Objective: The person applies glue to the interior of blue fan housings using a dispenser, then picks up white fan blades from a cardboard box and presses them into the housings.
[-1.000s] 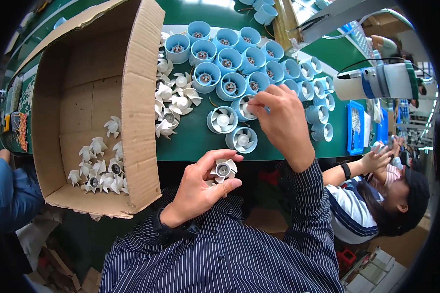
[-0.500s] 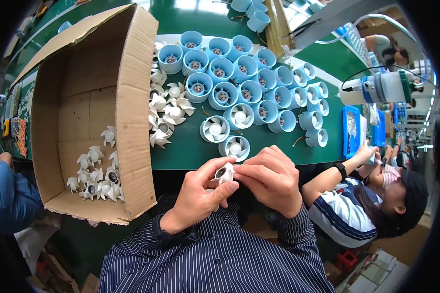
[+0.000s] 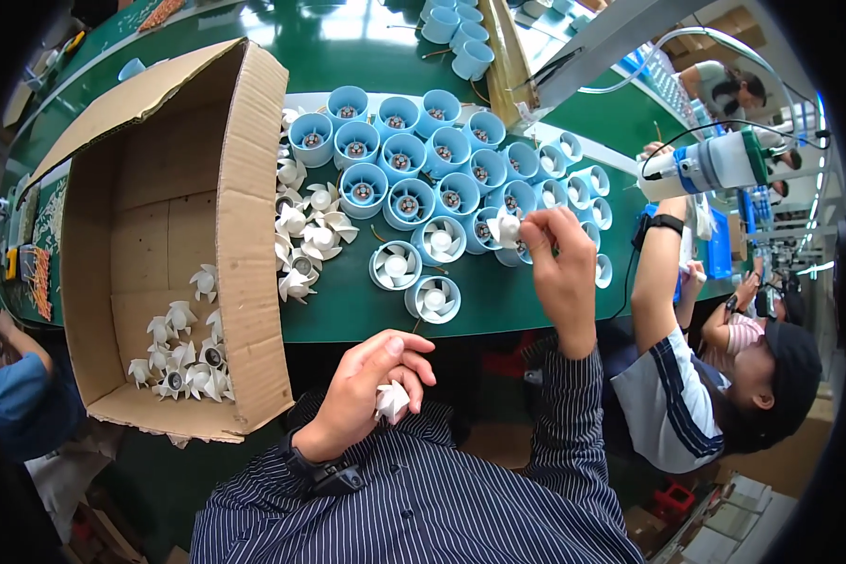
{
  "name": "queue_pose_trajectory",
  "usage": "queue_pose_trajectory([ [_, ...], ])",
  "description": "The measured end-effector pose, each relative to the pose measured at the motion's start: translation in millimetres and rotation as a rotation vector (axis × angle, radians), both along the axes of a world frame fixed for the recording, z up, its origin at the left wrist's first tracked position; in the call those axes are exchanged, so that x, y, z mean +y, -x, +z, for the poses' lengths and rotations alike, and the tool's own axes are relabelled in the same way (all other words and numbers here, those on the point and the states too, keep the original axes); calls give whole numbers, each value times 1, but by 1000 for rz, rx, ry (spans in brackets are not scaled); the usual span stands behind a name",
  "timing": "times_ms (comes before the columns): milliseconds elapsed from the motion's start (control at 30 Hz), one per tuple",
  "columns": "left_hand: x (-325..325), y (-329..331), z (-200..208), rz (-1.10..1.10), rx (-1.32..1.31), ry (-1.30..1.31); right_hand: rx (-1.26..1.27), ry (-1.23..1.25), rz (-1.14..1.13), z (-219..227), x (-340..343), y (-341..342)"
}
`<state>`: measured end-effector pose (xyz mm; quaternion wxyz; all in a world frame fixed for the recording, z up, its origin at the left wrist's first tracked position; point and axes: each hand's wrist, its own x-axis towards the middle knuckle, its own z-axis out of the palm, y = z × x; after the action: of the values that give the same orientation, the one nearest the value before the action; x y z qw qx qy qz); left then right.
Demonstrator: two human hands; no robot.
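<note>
My right hand (image 3: 566,273) is stretched out over the table, its thumb and fingers pinching a white fan impeller (image 3: 506,226) at the mouth of a light-blue round housing. Whether the impeller sits inside the housing or just above it, I cannot tell. Close to my body, my left hand (image 3: 359,383) is curled around another white impeller (image 3: 391,401), whose blades show below the fingers. Several blue housings (image 3: 362,191) stand in rows, many with copper-coloured coils inside. Nearest me, a housing with an impeller in it (image 3: 433,299) stands beside others filled likewise.
On the left, a large open cardboard box (image 3: 251,226) holds loose impellers (image 3: 183,357). More impellers (image 3: 318,230) lie piled between box and housings on the green table (image 3: 348,324). At right, a white cylindrical device (image 3: 705,164) hangs near a co-worker's arm (image 3: 658,273).
My right hand has left my left hand and reached forward and right to the housings with an impeller. My left hand has come down toward my body, still holding an impeller.
</note>
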<state>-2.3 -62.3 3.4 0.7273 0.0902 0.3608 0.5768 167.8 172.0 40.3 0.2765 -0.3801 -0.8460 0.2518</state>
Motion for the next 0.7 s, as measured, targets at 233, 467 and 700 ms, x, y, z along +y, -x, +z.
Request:
queue_pose_trajectory([
  [233, -19, -8, -19, -95, 27, 14, -177, -14, 52, -10, 15, 4],
  [467, -18, -16, -24, -5, 43, -104, -159, -124, 94, -8, 11, 15],
  [700, 0, 0, -20, -34, -487, -130, -168, -294, 127, -8, 7, 18],
])
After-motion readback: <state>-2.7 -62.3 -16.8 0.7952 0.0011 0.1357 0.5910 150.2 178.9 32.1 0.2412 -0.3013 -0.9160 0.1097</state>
